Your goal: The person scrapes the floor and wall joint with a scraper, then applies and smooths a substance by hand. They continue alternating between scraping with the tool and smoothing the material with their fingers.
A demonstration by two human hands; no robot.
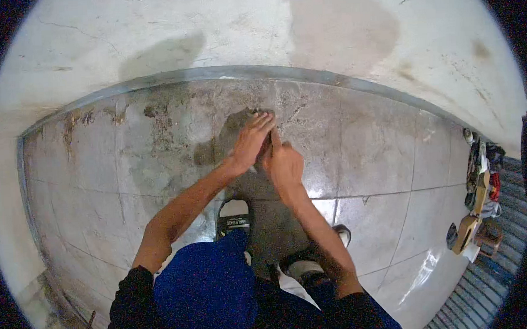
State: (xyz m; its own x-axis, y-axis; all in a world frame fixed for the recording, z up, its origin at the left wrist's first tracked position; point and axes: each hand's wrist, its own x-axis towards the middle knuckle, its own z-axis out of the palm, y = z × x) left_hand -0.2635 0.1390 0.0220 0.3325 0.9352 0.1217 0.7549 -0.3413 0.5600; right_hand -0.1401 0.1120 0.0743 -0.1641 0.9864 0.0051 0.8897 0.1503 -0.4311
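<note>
Both of my hands meet in front of me, low over the stained grey floor tiles (pixel 368 148) near the foot of the wall. My left hand (pixel 254 140) has its fingers stretched forward, close together, with the palm turned inward. Beside it on the right, my right hand (pixel 284 163) has its index finger pointed forward against the left fingers, and its other fingers are curled. Something dark shows between the two hands, too shaded to make out. A dark wet-looking patch or shadow lies on the tiles around the fingertips.
A pale wall (pixel 240 30) with a grey base strip (pixel 224 72) rises ahead. Below my hands are a black sandal (pixel 235 216) and my other shoe (pixel 342 234). Cardboard (pixel 466 233) and mixed clutter lie at the right, beside a ribbed grey surface (pixel 475 290).
</note>
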